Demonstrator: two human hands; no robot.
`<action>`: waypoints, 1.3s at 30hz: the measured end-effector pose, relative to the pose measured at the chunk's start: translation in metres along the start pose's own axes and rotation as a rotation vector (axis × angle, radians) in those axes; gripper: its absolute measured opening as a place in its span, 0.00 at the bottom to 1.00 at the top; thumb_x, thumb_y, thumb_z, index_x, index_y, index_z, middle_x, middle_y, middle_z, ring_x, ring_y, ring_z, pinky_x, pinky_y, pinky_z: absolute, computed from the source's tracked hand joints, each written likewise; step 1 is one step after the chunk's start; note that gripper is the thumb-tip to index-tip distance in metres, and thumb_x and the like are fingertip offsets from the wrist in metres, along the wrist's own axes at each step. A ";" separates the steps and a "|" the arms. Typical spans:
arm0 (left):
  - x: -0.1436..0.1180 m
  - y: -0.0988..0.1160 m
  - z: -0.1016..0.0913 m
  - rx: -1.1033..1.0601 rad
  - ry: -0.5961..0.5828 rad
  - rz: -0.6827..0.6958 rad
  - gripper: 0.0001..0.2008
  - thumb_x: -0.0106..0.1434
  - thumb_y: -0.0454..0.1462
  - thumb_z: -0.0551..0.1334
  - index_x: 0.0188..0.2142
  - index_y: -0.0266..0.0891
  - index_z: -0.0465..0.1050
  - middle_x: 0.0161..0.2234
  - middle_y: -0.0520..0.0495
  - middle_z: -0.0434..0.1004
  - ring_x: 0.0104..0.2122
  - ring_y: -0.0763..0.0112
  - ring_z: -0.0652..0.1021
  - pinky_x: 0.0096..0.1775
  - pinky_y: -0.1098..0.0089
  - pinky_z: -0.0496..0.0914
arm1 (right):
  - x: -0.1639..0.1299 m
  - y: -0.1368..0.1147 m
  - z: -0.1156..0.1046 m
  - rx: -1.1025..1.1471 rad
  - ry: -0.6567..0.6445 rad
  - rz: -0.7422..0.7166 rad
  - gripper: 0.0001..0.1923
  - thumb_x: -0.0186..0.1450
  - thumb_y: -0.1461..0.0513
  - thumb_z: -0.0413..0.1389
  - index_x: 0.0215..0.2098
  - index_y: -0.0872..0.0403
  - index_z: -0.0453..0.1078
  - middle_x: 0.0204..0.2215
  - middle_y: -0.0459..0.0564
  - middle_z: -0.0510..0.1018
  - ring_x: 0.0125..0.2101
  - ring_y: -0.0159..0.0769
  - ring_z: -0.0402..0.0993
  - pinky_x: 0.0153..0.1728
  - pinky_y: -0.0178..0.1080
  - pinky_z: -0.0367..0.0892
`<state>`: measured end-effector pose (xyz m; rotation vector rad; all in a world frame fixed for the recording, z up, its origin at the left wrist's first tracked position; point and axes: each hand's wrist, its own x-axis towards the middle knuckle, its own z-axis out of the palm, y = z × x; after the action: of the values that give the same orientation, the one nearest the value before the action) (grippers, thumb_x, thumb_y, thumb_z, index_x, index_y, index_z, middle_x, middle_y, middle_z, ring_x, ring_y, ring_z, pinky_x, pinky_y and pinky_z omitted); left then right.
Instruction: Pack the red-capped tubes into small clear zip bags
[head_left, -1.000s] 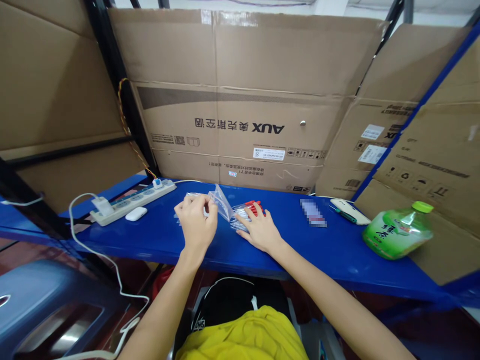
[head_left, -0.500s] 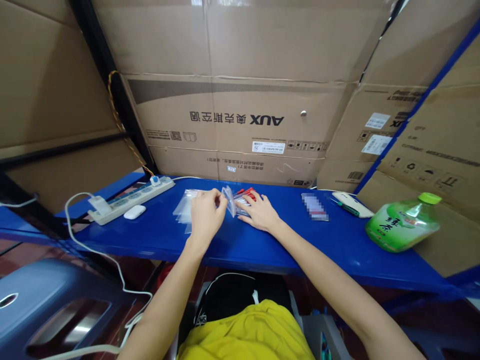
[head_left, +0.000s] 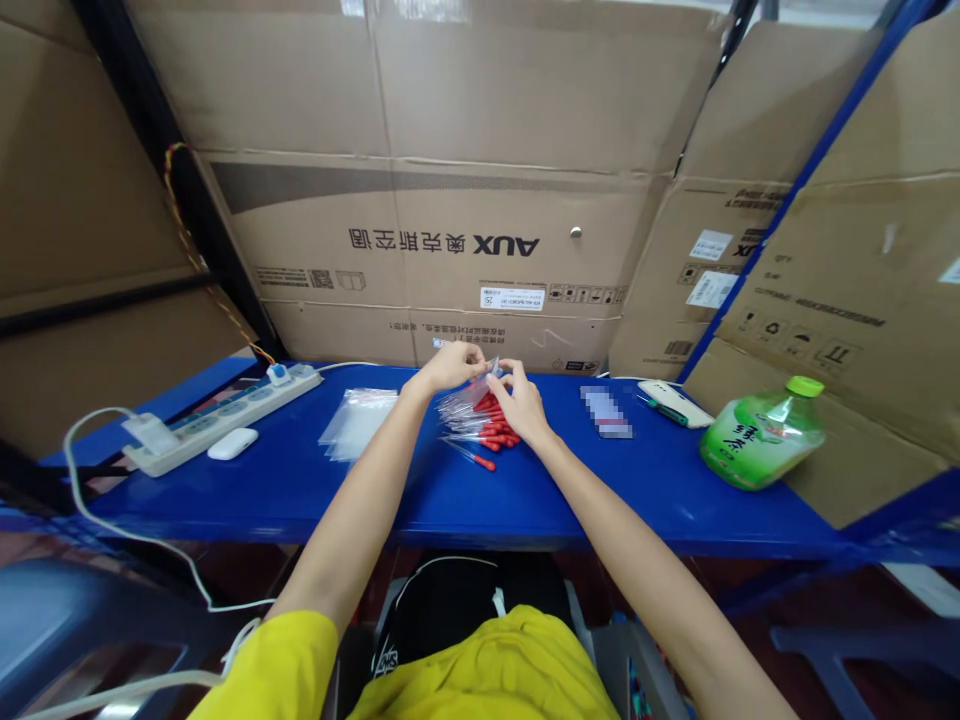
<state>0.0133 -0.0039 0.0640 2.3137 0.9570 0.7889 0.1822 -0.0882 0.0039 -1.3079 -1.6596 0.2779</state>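
Behind the bench (head_left: pixel 675 500), cardboard boxes (head_left: pixel 420 200) wall off its back edge. Toward the right end lies a green bottle (head_left: pixel 757 440) (on its side); along the left end, a power strip (head_left: pixel 217 420). At mid-bench I see my left hand (head_left: pixel 450 365) and right hand (head_left: pixel 521 400) pinching a clear bag (head_left: pixel 480 385) together, directly over the red-tipped pieces (head_left: pixel 487 430), probably for easy reach. Spare bags (head_left: pixel 356 420) lie flat just left.

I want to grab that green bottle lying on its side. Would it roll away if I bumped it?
Probably, a bit. The green bottle lies on its side on the smooth blue shelf, and its rounded body could roll. It leans close to a cardboard box, which might stop it. It looks like thin plastic, so likely squashy rather than breakable.
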 end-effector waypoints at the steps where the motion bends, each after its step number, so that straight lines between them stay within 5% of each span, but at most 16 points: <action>1: 0.000 -0.006 0.008 -0.105 0.004 0.024 0.13 0.61 0.46 0.64 0.29 0.38 0.74 0.25 0.47 0.77 0.27 0.68 0.75 0.34 0.69 0.66 | 0.008 0.005 0.002 0.076 -0.005 0.054 0.22 0.73 0.48 0.52 0.58 0.52 0.63 0.34 0.46 0.84 0.37 0.39 0.80 0.45 0.40 0.69; 5: -0.008 -0.025 0.029 -0.280 0.112 0.037 0.16 0.64 0.50 0.61 0.33 0.38 0.70 0.27 0.48 0.75 0.27 0.71 0.73 0.33 0.70 0.66 | 0.029 0.020 0.009 0.148 -0.021 0.047 0.18 0.68 0.56 0.56 0.53 0.53 0.64 0.28 0.43 0.82 0.33 0.36 0.79 0.41 0.36 0.68; 13: -0.024 -0.017 0.023 -0.034 0.282 0.169 0.11 0.67 0.45 0.61 0.36 0.39 0.70 0.28 0.51 0.73 0.28 0.72 0.70 0.35 0.70 0.63 | 0.014 0.025 -0.002 -0.241 0.139 0.030 0.19 0.64 0.61 0.53 0.55 0.50 0.65 0.31 0.44 0.82 0.33 0.40 0.78 0.36 0.36 0.64; 19: -0.028 -0.001 0.039 -0.066 0.439 0.250 0.13 0.73 0.47 0.55 0.45 0.42 0.71 0.39 0.46 0.78 0.40 0.65 0.76 0.47 0.66 0.67 | 0.017 0.028 0.002 0.134 0.202 -0.039 0.09 0.65 0.59 0.53 0.44 0.50 0.65 0.30 0.45 0.81 0.30 0.37 0.77 0.37 0.37 0.67; 21: -0.024 -0.004 0.045 -0.072 0.617 0.159 0.13 0.74 0.47 0.54 0.46 0.42 0.71 0.46 0.42 0.76 0.49 0.61 0.75 0.55 0.62 0.66 | 0.020 0.028 0.005 0.319 0.241 -0.026 0.08 0.64 0.58 0.54 0.42 0.50 0.64 0.29 0.45 0.79 0.29 0.36 0.76 0.36 0.36 0.68; 24: -0.016 -0.016 0.048 -0.184 0.872 -0.190 0.17 0.64 0.47 0.68 0.47 0.41 0.71 0.54 0.36 0.72 0.57 0.53 0.72 0.59 0.56 0.63 | 0.022 0.028 0.007 0.513 0.243 0.016 0.10 0.62 0.57 0.55 0.41 0.50 0.63 0.28 0.43 0.76 0.28 0.34 0.74 0.34 0.35 0.68; 27: -0.012 -0.030 0.044 -0.650 0.631 -0.453 0.19 0.57 0.46 0.74 0.40 0.38 0.74 0.41 0.39 0.78 0.40 0.60 0.79 0.46 0.61 0.71 | 0.023 0.029 0.007 0.582 0.224 0.053 0.12 0.60 0.57 0.56 0.41 0.50 0.63 0.26 0.41 0.74 0.25 0.32 0.70 0.30 0.33 0.65; 29: -0.012 -0.035 0.039 -0.847 0.483 -0.456 0.17 0.55 0.45 0.76 0.34 0.37 0.76 0.31 0.45 0.77 0.28 0.68 0.75 0.35 0.67 0.69 | 0.023 0.031 0.007 0.574 0.213 0.080 0.11 0.61 0.56 0.55 0.41 0.49 0.63 0.24 0.40 0.72 0.23 0.31 0.68 0.28 0.32 0.64; 34: -0.014 -0.033 0.034 -0.746 0.729 -0.230 0.17 0.59 0.45 0.73 0.23 0.37 0.73 0.18 0.55 0.64 0.20 0.77 0.63 0.25 0.72 0.56 | 0.021 0.037 0.007 0.495 0.208 0.139 0.13 0.61 0.57 0.55 0.43 0.49 0.62 0.22 0.38 0.72 0.20 0.30 0.65 0.25 0.33 0.64; 39: -0.013 -0.028 0.037 -0.739 0.717 -0.165 0.19 0.61 0.48 0.71 0.24 0.39 0.71 0.17 0.55 0.63 0.19 0.76 0.62 0.24 0.72 0.56 | 0.019 0.034 0.002 0.361 0.239 0.064 0.27 0.61 0.59 0.55 0.59 0.50 0.63 0.27 0.40 0.77 0.24 0.33 0.71 0.33 0.36 0.69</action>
<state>0.0178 -0.0045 0.0160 1.3047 0.8952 1.6208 0.2033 -0.0576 -0.0098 -1.0750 -1.2977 0.4212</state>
